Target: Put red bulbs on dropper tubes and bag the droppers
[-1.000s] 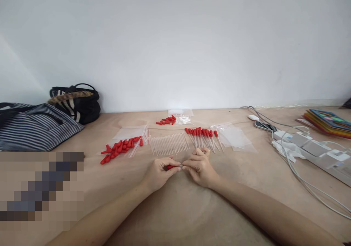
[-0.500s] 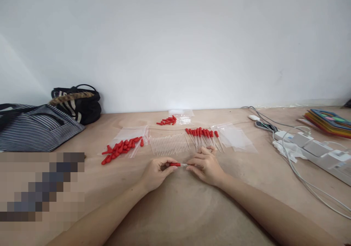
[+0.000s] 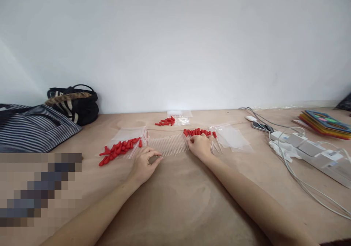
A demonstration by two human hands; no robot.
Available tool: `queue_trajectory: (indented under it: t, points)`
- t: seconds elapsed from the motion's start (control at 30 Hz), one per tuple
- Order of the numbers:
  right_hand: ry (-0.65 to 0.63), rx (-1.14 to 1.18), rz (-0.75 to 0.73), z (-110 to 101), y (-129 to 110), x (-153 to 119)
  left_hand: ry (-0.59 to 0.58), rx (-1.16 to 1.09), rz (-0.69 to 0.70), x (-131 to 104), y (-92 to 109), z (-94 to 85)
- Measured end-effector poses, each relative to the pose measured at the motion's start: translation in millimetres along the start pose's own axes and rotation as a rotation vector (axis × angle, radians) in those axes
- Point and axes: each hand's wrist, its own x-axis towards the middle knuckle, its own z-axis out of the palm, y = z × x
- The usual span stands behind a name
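My right hand [image 3: 201,146] rests over the left part of a row of assembled droppers [image 3: 216,140] with red rubber bulbs and clear tubes. Its fingers are curled, closed around a dropper [image 3: 185,132] at the row's left end; the fingertips and most of its tube are covered. My left hand [image 3: 146,165] holds nothing, thumb and fingers apart, just in front of a line of clear glass tubes [image 3: 170,145]. Left of those tubes, a pile of loose red rubber bulbs [image 3: 120,148] lies partly on a plastic zip bag [image 3: 128,133].
Farther back lie smaller red bulbs [image 3: 167,121] beside a clear bag [image 3: 179,113]. Another plastic bag [image 3: 236,140] lies right of the droppers. A power strip [image 3: 312,151] with cables and a phone [image 3: 262,127] occupy the right side. Bags [image 3: 41,127] stand at left.
My hands have separated. The dropper held between them has gone with my right hand, forward to the row; my left hand has let go and moved left, fingers opened.
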Motion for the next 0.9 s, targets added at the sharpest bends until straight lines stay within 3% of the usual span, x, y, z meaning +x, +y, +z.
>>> queue_trajectory:
  t: [0.37, 0.6, 0.7, 0.9]
  points:
    - [0.041, -0.013, -0.024, 7, -2, 2, -0.025, 0.151, -0.076, 2, 0, -3.3]
    - [-0.096, -0.05, 0.017, 3, -15, 4, 0.116, 0.587, -0.345, 15, -19, -30.2]
    - [-0.124, -0.057, 0.04, 2, -18, 8, 0.1, 0.67, -0.37, 19, -28, -35.2]
    - [-0.182, -0.043, 0.077, 2, -23, 14, 0.06, 0.769, -0.352, 25, -37, -27.5]
